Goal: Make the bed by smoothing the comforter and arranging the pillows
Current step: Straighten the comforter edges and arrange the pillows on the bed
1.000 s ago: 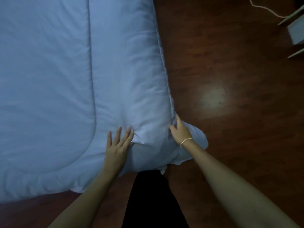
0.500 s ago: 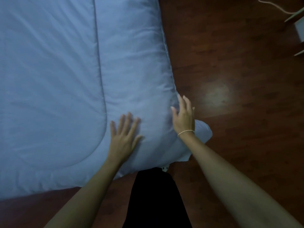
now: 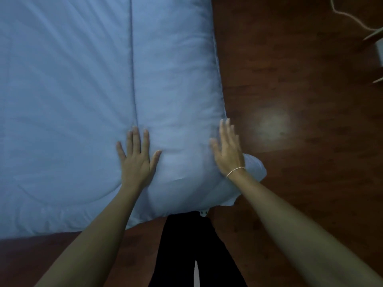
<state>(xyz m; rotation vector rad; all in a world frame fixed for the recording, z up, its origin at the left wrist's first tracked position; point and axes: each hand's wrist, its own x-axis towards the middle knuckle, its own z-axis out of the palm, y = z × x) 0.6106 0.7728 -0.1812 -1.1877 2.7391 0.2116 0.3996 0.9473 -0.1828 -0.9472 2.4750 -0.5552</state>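
Note:
A pale blue comforter (image 3: 83, 90) covers the bed and fills the left and middle of the view. A stitched seam runs down it and curves near the bottom corner. My left hand (image 3: 135, 160) lies flat on the comforter near the corner, fingers spread. My right hand (image 3: 228, 151) rests flat along the comforter's right edge, fingers straight and slightly blurred, a thin band on the wrist. The comforter's corner (image 3: 248, 175) bulges out below the right hand. No pillows are visible.
Dark wooden floor (image 3: 300, 183) lies to the right of the bed and in front of it. My dark-clothed legs (image 3: 196, 249) stand at the bed's corner. A pale cord (image 3: 348, 15) and part of some furniture (image 3: 376, 48) sit at the top right.
Both hands have slid forward over the comforter, away from me. The right hand has gone from gripping the corner edge to lying flat along the side edge.

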